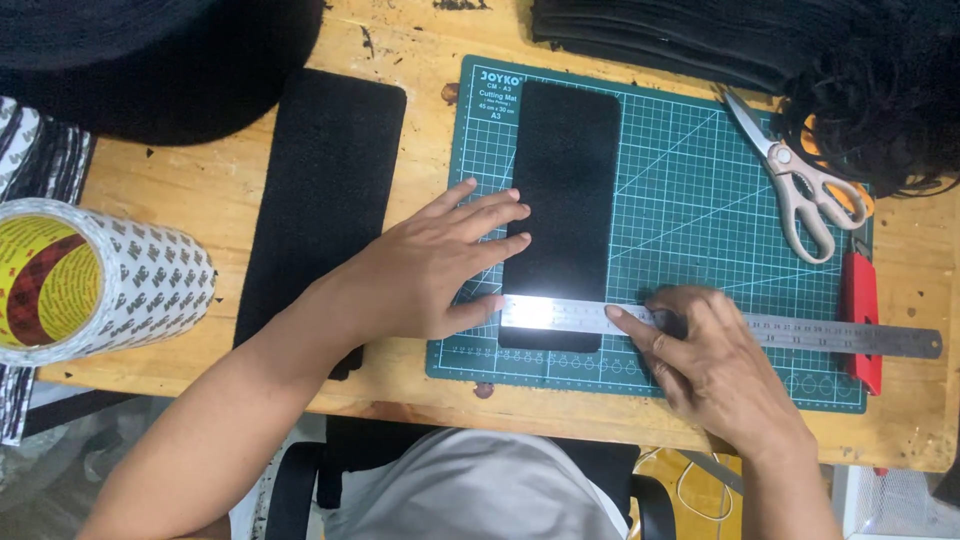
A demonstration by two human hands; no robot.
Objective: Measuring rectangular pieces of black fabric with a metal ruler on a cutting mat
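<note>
hands: left [430, 265] on black strip [565, 190] | right [715, 365] on steel ruler [800, 332]

Scissors [800, 190] and a red cutter [862, 318] lie right; a tape roll [95, 280] sits left.

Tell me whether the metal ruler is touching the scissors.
Apart. The head view shows the metal ruler lying across the cutting mat's lower part, with bare green mat between it and the scissors above.
</note>
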